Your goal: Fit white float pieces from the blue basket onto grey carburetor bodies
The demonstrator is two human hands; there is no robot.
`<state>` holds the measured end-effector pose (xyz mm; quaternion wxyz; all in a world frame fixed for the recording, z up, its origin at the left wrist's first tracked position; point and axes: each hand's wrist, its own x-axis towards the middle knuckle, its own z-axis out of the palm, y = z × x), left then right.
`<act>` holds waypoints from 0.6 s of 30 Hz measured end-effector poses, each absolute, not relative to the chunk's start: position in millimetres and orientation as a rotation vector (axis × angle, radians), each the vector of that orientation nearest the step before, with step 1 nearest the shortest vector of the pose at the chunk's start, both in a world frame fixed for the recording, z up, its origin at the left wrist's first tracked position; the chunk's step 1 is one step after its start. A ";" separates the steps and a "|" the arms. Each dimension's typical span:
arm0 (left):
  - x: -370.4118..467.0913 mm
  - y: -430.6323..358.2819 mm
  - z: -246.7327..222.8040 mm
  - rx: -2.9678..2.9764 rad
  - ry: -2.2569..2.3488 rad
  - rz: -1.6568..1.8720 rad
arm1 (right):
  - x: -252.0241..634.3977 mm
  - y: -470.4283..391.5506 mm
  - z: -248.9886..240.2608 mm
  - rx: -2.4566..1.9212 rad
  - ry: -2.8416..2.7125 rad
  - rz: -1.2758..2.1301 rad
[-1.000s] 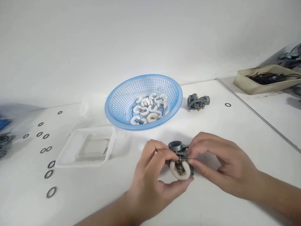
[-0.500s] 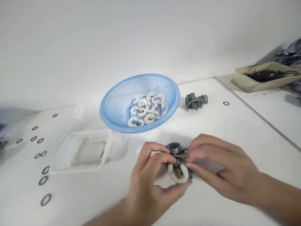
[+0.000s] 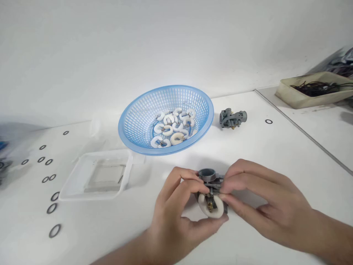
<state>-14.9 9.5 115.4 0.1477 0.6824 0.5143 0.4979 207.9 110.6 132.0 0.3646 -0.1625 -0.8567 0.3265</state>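
A grey metal carburetor is held near the front of the table with its round bore facing up. My left hand grips it from the left, thumb below and fingers along the top. A white U-shaped float sits on the near side of the body, with brass parts inside its curve. My right hand is closed in a pinch at the carburetor's right side, just above the float. Between its fingertips shows the end of a thin metal pin, mostly hidden by the fingers.
Behind my hands stands a blue mesh basket with several white floats. Another carburetor lies to its right. At left are a white plastic tray and several black rings. A cream bin of black cords stands far right.
The view has shifted slightly. Both hands keep their hold on the carburetor, and the right fingertips stay pinched beside the float with almost no movement.
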 end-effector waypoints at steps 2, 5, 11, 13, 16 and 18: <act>-15.5 9.2 115.4 1.960 1.476 1.430 | 208.3 110.8 132.3 -0.428 -2.206 0.853; -16.9 9.7 116.8 1.951 1.459 1.426 | 208.9 110.9 133.2 -0.466 -2.211 0.907; -17.3 5.4 119.7 2.018 1.391 1.462 | 211.2 109.9 133.8 -0.507 -2.224 0.904; -14.9 2.2 119.8 1.995 1.419 1.491 | 211.6 109.3 133.8 -0.508 -2.232 0.893; -10.5 -1.8 120.3 1.873 1.489 1.489 | 211.5 108.2 134.2 -0.517 -2.239 0.882; -8.0 -2.9 121.8 1.824 1.512 1.504 | 211.5 107.3 134.5 -0.514 -2.249 0.863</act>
